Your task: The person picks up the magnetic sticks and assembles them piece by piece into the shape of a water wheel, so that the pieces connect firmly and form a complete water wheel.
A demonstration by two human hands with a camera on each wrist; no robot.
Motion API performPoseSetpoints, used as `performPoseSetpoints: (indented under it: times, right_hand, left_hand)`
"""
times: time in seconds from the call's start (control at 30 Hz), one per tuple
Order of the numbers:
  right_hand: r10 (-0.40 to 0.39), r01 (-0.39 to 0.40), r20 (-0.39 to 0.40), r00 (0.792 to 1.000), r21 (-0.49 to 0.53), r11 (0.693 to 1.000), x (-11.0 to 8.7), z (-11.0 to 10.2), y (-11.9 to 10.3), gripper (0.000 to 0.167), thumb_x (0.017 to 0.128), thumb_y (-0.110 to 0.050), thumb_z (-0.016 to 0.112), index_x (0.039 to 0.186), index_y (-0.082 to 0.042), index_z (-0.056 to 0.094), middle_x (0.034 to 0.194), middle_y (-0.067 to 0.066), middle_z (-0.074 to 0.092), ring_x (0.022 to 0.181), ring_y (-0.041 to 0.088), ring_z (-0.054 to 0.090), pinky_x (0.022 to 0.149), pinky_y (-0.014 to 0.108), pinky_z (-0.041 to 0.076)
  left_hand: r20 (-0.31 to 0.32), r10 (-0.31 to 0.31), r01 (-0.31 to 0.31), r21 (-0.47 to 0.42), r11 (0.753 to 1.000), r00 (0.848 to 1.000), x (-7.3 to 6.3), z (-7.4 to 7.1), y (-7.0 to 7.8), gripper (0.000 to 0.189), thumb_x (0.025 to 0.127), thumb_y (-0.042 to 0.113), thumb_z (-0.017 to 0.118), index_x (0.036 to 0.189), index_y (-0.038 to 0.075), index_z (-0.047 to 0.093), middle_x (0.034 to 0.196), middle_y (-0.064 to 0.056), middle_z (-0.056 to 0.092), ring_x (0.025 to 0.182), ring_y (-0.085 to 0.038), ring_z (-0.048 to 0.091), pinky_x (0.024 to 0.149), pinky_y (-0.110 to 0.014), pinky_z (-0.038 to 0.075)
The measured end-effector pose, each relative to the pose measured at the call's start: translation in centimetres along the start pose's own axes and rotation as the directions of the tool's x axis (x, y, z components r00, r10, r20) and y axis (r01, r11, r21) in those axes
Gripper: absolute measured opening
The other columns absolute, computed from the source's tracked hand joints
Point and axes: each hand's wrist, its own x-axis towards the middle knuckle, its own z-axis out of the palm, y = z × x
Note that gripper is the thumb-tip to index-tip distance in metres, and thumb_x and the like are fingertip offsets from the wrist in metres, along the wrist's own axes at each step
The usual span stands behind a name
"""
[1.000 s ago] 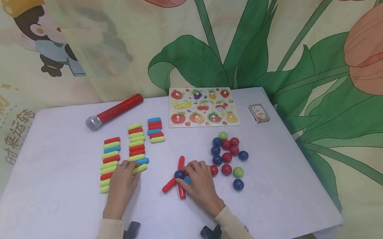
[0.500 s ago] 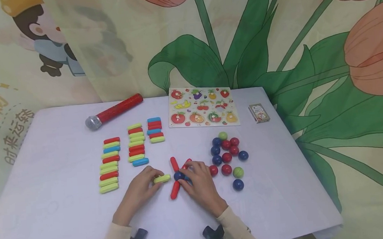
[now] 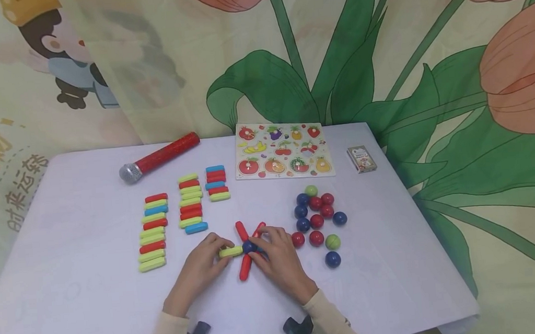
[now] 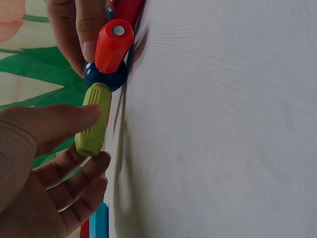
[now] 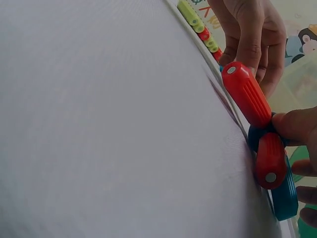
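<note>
My left hand [image 3: 199, 271] pinches a yellow-green magnetic stick [image 3: 230, 251] between thumb and fingers. In the left wrist view the far end of the yellow-green stick [image 4: 95, 116] meets a dark blue ball [image 4: 117, 79]. My right hand [image 3: 285, 264] holds that blue ball [image 3: 248, 247], thumb against it. Several red sticks [image 3: 244, 267] radiate from the ball. The right wrist view has red sticks [image 5: 247, 94] and a blue stick [image 5: 285, 201] on it, by the right fingers. Part of the cluster is hidden behind the right hand.
Columns of coloured sticks [image 3: 154, 231] lie at left. Loose red, blue and green balls [image 3: 316, 237] sit right of my right hand. Behind are a red microphone-shaped object [image 3: 160, 157], a fruit puzzle board [image 3: 283, 150] and a small box [image 3: 362, 159] on the white table [image 3: 399, 282].
My left hand took the yellow-green stick from the end of the middle column and brought it right, up to the blue ball. The star of sticks turned slightly in my right hand.
</note>
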Motion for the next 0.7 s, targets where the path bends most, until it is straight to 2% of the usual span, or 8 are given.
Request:
performPoseSetpoints:
  times: [0.1,0.17,0.3,0.4,0.5,0.6,0.7]
  right_hand:
    - [0.005,-0.005,-0.027,1.000,-0.001,1.000,-0.1,-0.3,0.1,0.042,0.082,-0.034,0.076,0.120,-0.021,0.067,0.122,0.002,0.054,0.113,0.018,0.048,0.090,0.037,0.047]
    - [0.024,-0.025,-0.080,0.996,-0.013,1.000,-0.3,-0.7,0.3,0.041,0.082,-0.032,0.076,0.120,-0.019,0.067,0.118,0.001,0.056,0.108,0.017,0.051,0.086,0.034,0.048]
    - [0.101,-0.117,-0.218,0.971,-0.065,0.991,-1.1,-2.1,1.0,0.036,0.081,-0.023,0.077,0.115,-0.015,0.068,0.105,0.001,0.058,0.093,0.015,0.056,0.073,0.028,0.051]
    - [0.175,-0.207,-0.261,0.949,-0.101,0.973,-1.8,-3.0,1.7,0.033,0.080,-0.020,0.077,0.111,-0.013,0.069,0.098,0.002,0.057,0.084,0.015,0.058,0.066,0.026,0.052]
    - [0.240,-0.275,-0.245,0.939,-0.121,0.954,-2.5,-3.7,2.3,0.030,0.080,-0.019,0.077,0.109,-0.012,0.069,0.097,0.003,0.057,0.083,0.016,0.059,0.066,0.027,0.054]
    - [0.292,-0.319,-0.200,0.935,-0.120,0.940,-3.0,-3.8,2.5,0.030,0.081,-0.019,0.076,0.109,-0.013,0.068,0.100,0.003,0.057,0.087,0.018,0.061,0.068,0.030,0.056]
    - [0.327,-0.342,-0.142,0.934,-0.101,0.934,-3.3,-3.6,2.5,0.034,0.081,-0.020,0.076,0.113,-0.015,0.066,0.104,0.003,0.058,0.093,0.019,0.063,0.074,0.033,0.057]
  left_hand:
    - [-0.009,-0.001,0.001,-0.001,1.000,1.000,-0.1,-0.1,0.0,0.033,0.077,0.017,0.080,0.107,0.017,0.067,0.095,0.005,0.058,0.085,-0.010,0.054,0.077,-0.030,0.054]
    - [-0.026,0.006,-0.006,0.007,1.000,1.000,-0.2,-0.2,-0.1,0.033,0.078,0.020,0.080,0.109,0.017,0.067,0.097,0.004,0.058,0.087,-0.011,0.055,0.077,-0.030,0.053]
    - [-0.093,0.045,-0.042,0.026,0.999,0.995,-0.1,-0.2,0.3,0.034,0.081,0.024,0.077,0.112,0.016,0.065,0.101,0.000,0.059,0.095,-0.014,0.057,0.079,-0.033,0.054]
    - [-0.146,0.090,-0.082,0.060,0.995,0.985,0.5,-0.2,1.4,0.035,0.081,0.024,0.077,0.113,0.014,0.065,0.101,-0.003,0.059,0.095,-0.016,0.057,0.079,-0.033,0.055]
    - [-0.174,0.127,-0.104,0.134,0.986,0.977,1.6,0.2,3.3,0.038,0.080,0.024,0.078,0.113,0.010,0.065,0.099,-0.005,0.061,0.090,-0.018,0.058,0.076,-0.033,0.055]
    - [-0.154,0.140,-0.092,0.282,0.955,0.978,3.1,1.3,4.9,0.042,0.079,0.031,0.079,0.112,0.007,0.066,0.094,-0.007,0.062,0.084,-0.021,0.057,0.075,-0.033,0.053]
    - [-0.102,0.121,-0.066,0.432,0.900,0.987,4.1,2.7,5.8,0.048,0.077,0.039,0.079,0.109,0.005,0.067,0.090,-0.009,0.062,0.081,-0.023,0.056,0.073,-0.034,0.051]
